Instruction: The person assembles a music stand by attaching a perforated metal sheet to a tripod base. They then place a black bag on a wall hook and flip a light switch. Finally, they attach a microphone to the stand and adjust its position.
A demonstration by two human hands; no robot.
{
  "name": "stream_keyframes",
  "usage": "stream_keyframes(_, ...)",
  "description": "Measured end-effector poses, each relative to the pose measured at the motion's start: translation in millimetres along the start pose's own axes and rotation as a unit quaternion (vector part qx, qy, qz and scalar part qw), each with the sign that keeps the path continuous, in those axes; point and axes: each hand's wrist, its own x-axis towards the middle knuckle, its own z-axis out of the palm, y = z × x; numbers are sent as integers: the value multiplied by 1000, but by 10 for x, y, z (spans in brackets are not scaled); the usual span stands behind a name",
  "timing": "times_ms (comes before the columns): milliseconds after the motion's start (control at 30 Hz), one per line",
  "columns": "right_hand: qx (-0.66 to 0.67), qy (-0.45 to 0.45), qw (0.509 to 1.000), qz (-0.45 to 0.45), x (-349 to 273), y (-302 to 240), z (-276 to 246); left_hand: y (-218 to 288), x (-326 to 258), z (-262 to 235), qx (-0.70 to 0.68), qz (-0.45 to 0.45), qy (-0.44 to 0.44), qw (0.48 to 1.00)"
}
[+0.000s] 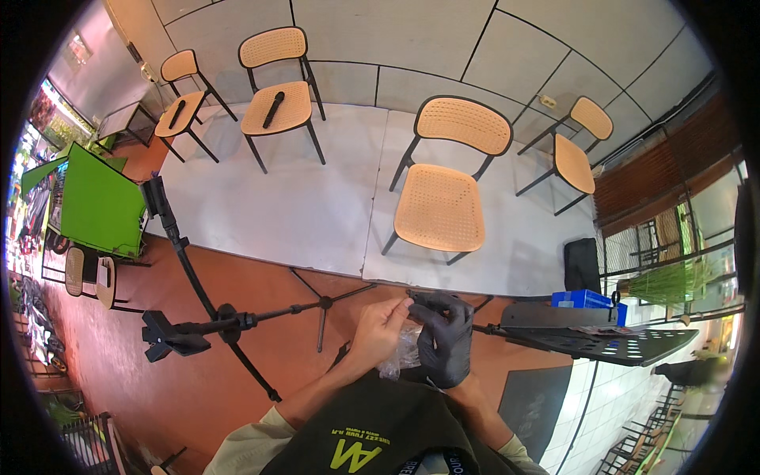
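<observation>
My bare left hand (pixel 380 331) and my right hand (pixel 446 339), in a black glove, meet in front of my dark apron (pixel 372 427). The left thumb and forefinger pinch together against the gloved fingertips; what lies between them is too small and dark to make out. My gloved fingers are curled in. A crumpled clear plastic bag (pixel 402 350) hangs between the two palms, partly covered by both hands; which hand grips it I cannot tell. To the left of my hands stands a black microphone stand (pixel 229 321) with a boom and clips.
Two microphones, one on the near chair (pixel 255 119) and another on the far-left chair (pixel 168 127), lie on a grey platform (pixel 317 206). A third chair (pixel 439 210) faces me. At right, a music stand (pixel 633 346) sits beside a blue box (pixel 582 299).
</observation>
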Motion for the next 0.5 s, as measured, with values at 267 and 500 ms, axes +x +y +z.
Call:
stream_keyframes(267, -27, -6, 1000, -9, -1, 11, 8, -43, 18, 5, 14, 11, -3, 1000)
stream_keyframes(500, -33, 18, 999, -16, -6, -8, 33, -18, 7, 3, 2, 4, 1, 1000)
